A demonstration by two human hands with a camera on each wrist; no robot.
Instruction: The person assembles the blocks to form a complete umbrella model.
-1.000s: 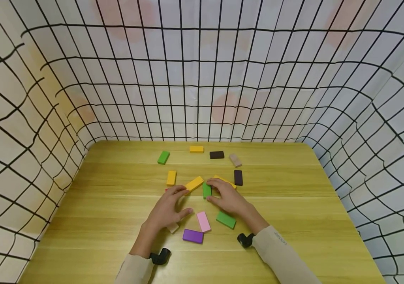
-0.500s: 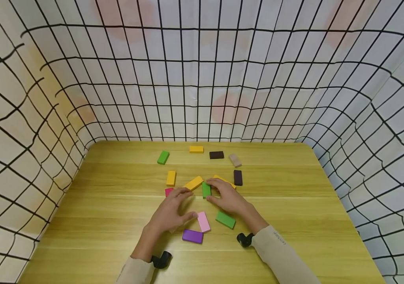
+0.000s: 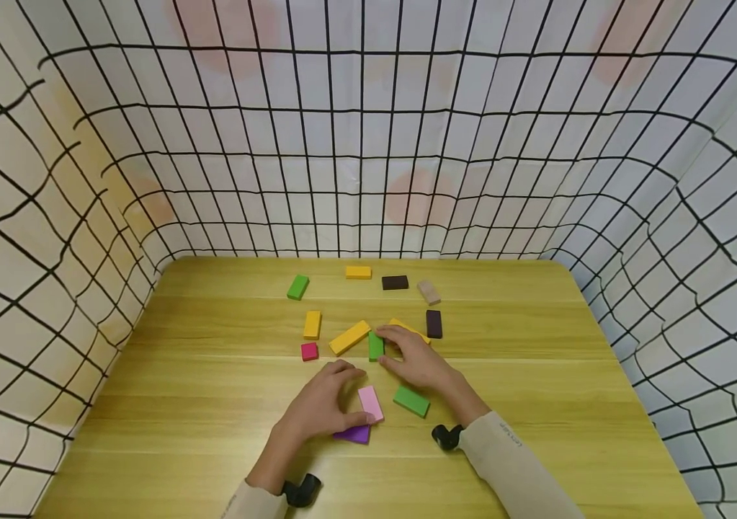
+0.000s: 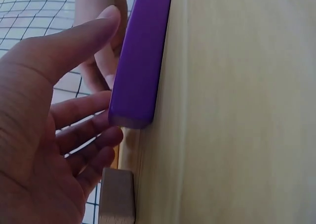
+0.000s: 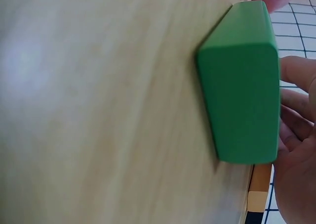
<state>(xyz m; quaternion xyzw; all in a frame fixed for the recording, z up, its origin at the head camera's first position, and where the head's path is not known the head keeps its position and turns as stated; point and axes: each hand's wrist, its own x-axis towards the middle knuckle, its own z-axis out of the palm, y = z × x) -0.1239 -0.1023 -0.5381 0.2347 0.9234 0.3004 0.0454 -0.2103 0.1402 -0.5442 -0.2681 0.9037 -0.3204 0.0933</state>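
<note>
In the head view my left hand (image 3: 323,404) hovers over a pink block (image 3: 370,404), fingers bent and spread. Its thumb lies over the pink block's near end and partly covers a purple block (image 3: 355,435). The left wrist view shows that purple block (image 4: 140,56) in front of the parted thumb and fingers, and a beige wooden block (image 4: 117,197) below. My right hand (image 3: 420,360) pinches a small green block (image 3: 376,347) between thumb and fingertips at its ends. A nearer green block (image 5: 239,100) hides part of that hand in the right wrist view.
Beside the right wrist lies another green block (image 3: 411,401). Yellow blocks (image 3: 350,337), a red block (image 3: 309,352), dark blocks (image 3: 434,324), a beige block (image 3: 429,292) and a far green block (image 3: 298,287) lie around. Black netting (image 3: 362,151) encloses the wooden table (image 3: 180,404).
My left hand has moved toward me and to the right, from beside the yellow and red blocks to over the pink block. The red block is uncovered. My right hand has stayed put.
</note>
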